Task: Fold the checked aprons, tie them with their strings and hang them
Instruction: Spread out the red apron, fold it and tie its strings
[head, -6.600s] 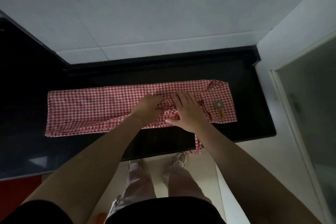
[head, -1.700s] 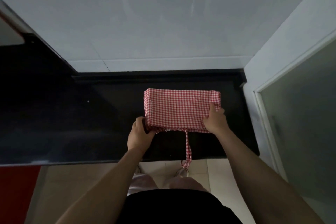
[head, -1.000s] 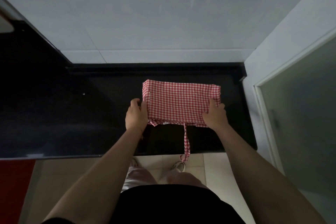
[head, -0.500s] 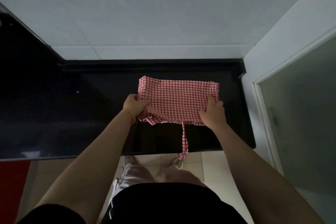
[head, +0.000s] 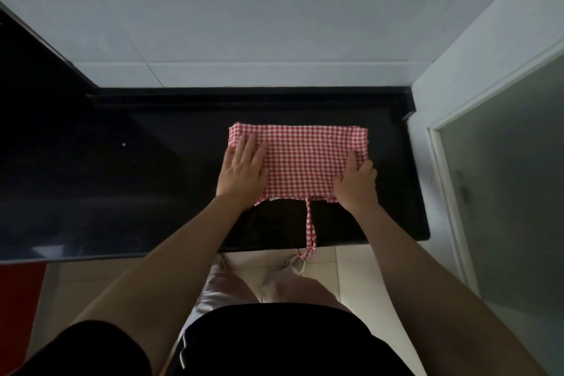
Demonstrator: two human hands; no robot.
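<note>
Step in hand: finishing the fold, I'd say. The red-and-white checked cloth apron (head: 300, 159) is a compact rectangle lying flat on the glossy black stone counter (head: 137, 192), towards its right end. Left hand (head: 242, 172) lies palm-down on the apron's left edge, fingers straight and together, pressing, not gripping anything. Right hand (head: 357, 181) sits on the near right corner, fingers bent onto the cloth; can't tell if it pinches the layers or just presses. One checked fabric string (head: 310, 226) runs from the near edge across the counter and hangs over the front lip. Next, probably: free that string and wrap it round the bundle without letting the layers spring open; second string not visible.
</note>
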